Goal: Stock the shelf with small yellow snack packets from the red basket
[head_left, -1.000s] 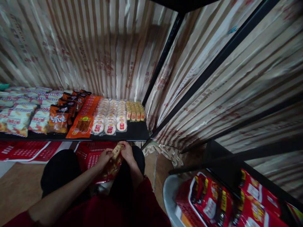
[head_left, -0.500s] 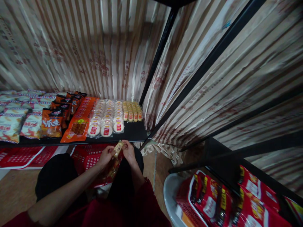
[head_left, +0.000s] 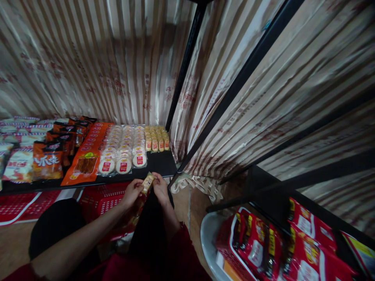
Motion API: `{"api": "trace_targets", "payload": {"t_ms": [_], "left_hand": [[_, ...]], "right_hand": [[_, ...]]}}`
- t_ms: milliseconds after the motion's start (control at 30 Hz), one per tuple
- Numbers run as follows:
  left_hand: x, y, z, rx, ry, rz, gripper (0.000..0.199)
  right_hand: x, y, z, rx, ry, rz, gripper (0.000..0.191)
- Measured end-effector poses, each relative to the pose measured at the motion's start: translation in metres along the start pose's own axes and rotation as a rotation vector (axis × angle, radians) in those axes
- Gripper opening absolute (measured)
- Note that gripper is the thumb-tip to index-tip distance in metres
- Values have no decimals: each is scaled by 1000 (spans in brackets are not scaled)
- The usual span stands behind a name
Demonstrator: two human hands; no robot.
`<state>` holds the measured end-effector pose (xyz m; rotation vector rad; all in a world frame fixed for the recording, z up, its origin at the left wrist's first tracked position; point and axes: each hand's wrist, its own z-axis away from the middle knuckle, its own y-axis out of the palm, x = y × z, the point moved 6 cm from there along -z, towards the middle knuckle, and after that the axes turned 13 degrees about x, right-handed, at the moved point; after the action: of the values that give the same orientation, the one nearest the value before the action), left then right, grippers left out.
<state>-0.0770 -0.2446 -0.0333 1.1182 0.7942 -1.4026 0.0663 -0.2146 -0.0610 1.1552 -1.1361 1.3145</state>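
Observation:
Between my two hands is a small yellow wrapped snack (head_left: pixel 148 182), held just in front of the shelf edge. My left hand (head_left: pixel 133 193) pinches its lower left side, and my right hand (head_left: pixel 159 186) grips its upper right end. Similar yellow wrapped snacks (head_left: pixel 157 139) stand in short rows at the right end of the black shelf (head_left: pixel 162 163). Beside them lie rows of round white crackers (head_left: pixel 123 165) in clear wrap. Below my hands is a red basket (head_left: pixel 99 197), its contents partly hidden by my left arm.
Further left on the shelf are a flat orange packet (head_left: pixel 84 162), orange-black bags (head_left: pixel 48 160) and white bags (head_left: pixel 19 164). A black frame post (head_left: pixel 186 66) rises before the striped curtain (head_left: pixel 123 58). Red snack packets (head_left: pixel 254 242) fill a basket on a pale stool (head_left: pixel 206 230) at right.
The view has turned slightly right, so the shelf goods appear further left. Both hands keep hold of the yellow wrapped snack in nearly the same pose.

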Motion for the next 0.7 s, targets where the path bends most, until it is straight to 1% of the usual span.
{"api": "trace_targets", "payload": {"t_ms": [133,267,400,600,700], "left_hand": [[-7,6,-5,-5,15,0,19],[-12,14,-10,8,13,17,20],[-13,20,-15,20,0,43,21],[-13,21,-23,2,-20,41,22],[-15,19,-27,-16,-10,48,27]], "right_hand": [[1,-6,-3,-35,16,-144,32],[6,-11,-6,-51,13,-219,35],[8,-16,-11,-62,1,-268,36],[4,-21,-15,-105,-10,-315,36],[2,-23,-15,-124,-3,-310,36]]}}
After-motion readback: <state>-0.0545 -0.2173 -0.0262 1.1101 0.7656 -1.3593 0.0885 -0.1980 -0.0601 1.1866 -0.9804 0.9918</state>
